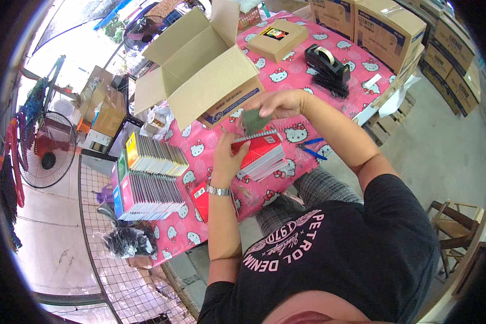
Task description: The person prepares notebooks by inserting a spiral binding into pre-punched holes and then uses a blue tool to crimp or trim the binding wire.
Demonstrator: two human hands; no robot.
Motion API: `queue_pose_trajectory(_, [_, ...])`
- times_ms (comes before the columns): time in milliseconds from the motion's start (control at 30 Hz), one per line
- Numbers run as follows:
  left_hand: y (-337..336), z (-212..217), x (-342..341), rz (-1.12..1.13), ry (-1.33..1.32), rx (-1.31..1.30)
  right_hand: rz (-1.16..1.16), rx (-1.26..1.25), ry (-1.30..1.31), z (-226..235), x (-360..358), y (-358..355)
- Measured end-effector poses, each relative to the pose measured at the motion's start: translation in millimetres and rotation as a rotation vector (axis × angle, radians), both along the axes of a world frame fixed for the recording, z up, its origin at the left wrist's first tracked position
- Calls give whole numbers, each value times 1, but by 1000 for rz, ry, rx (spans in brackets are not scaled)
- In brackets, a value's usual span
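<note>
A stack of red spiral notebooks [265, 156] lies in front of me on the pink table, its wire binding on the far side. My left hand [229, 156], wearing a metal watch, grips the left end of the top notebook, thumb on its cover. Over the binding, my right hand [283, 105] pinches a dark green piece [252, 122] that looks like cloth; its exact kind is unclear. Another red notebook [200, 202] lies flat by my left forearm. Blue-handled pliers [312, 149] rest right of the stack.
Rows of stacked spiral notebooks [151, 191] stand at the left. Beyond my hands is an open carton [216, 81]. A black tape dispenser [328, 63] and a closed brown box [278, 40] sit farther back. Large cartons [383, 32] line the far right; a plastic-wrapped black bundle [129, 240] is near left.
</note>
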State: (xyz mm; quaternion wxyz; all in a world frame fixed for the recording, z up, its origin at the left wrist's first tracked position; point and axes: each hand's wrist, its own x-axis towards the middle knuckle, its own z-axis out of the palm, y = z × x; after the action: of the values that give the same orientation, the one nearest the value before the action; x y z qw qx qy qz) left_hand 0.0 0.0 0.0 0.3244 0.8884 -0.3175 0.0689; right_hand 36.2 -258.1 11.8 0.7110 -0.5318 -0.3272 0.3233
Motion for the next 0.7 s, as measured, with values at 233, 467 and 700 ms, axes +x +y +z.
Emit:
queue_pose_trajectory(233, [12, 5, 11, 8, 82, -183, 17, -168, -13, 17, 8, 15])
queue_pose_trajectory(467, [8, -5, 9, -27, 147, -226, -98, -111, -27, 10, -5, 16])
queue_pose_trajectory(700, [6, -2, 1, -25, 243, -316, -63, -624, -376, 21, 5, 23])
